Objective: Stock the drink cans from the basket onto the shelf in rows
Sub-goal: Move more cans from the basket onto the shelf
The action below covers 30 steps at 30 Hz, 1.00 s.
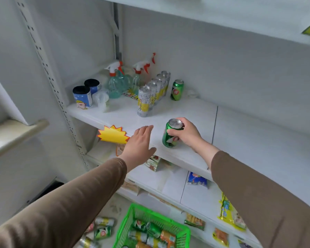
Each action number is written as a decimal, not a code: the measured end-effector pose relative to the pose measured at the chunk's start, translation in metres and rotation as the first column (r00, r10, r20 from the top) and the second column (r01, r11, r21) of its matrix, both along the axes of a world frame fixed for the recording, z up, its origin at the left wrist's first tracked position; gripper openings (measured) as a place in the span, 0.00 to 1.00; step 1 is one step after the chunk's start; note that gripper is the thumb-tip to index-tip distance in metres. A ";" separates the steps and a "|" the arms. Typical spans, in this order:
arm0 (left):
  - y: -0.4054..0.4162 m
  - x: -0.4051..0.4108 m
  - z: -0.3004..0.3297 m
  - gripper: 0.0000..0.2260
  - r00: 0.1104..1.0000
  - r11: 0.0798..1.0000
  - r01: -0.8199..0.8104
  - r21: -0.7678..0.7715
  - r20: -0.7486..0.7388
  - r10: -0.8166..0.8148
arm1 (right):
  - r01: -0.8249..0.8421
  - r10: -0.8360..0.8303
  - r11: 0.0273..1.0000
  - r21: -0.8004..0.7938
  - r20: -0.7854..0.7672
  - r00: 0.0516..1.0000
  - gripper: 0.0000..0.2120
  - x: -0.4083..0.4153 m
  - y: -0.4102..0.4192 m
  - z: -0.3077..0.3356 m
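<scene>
Two hands: right hand grips green can, left hand flat.

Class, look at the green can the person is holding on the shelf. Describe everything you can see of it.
The green can is a shiny metal drink can with a silver top and pull tab, and a white and red mark on its side. It stands near the front edge of the white shelf, leaning slightly. The right hand grips its upper part, fingers curled round the rim. Nothing else touches it.

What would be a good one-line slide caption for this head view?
Right hand grips a green can at the shelf front; left hand open beside it.
</scene>
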<state>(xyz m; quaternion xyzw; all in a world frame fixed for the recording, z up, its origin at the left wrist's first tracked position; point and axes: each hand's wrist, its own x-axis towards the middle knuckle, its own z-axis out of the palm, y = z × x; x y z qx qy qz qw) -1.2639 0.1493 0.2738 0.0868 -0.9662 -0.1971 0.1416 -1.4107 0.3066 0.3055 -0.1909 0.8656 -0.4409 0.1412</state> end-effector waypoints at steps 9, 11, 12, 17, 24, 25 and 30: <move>0.001 -0.088 -0.005 0.38 0.992 0.996 -0.062 0.061 0.116 0.055 | 0.184 -0.179 0.982 0.038 -0.101 0.979 0.33 -0.086 -0.047 -0.023; -0.004 -0.108 -0.004 0.38 0.990 0.995 -0.077 0.061 0.126 0.069 | 0.203 -0.200 0.978 0.038 -0.086 0.976 0.33 -0.104 -0.056 -0.027; -0.007 -0.117 -0.003 0.38 0.989 0.995 -0.081 0.065 0.127 0.072 | 0.206 -0.204 0.978 0.031 -0.064 0.977 0.34 -0.113 -0.059 -0.031; -0.022 -0.160 -0.002 0.36 0.989 0.992 -0.096 0.082 0.120 0.086 | 0.289 -0.288 0.957 -0.011 0.062 0.956 0.33 -0.155 -0.079 -0.049; -0.035 -0.199 -0.011 0.33 0.990 0.988 -0.114 0.105 0.091 0.105 | 0.364 -0.363 0.931 -0.011 0.060 0.930 0.26 -0.202 -0.113 -0.059; -0.035 -0.203 -0.013 0.34 0.991 0.988 -0.106 0.112 0.094 0.096 | 0.375 -0.374 0.927 -0.006 0.048 0.926 0.26 -0.206 -0.117 -0.059; -0.034 -0.215 -0.020 0.36 0.993 0.990 -0.061 0.131 0.104 0.048 | 0.395 -0.394 0.919 -0.008 0.020 0.919 0.25 -0.223 -0.131 -0.061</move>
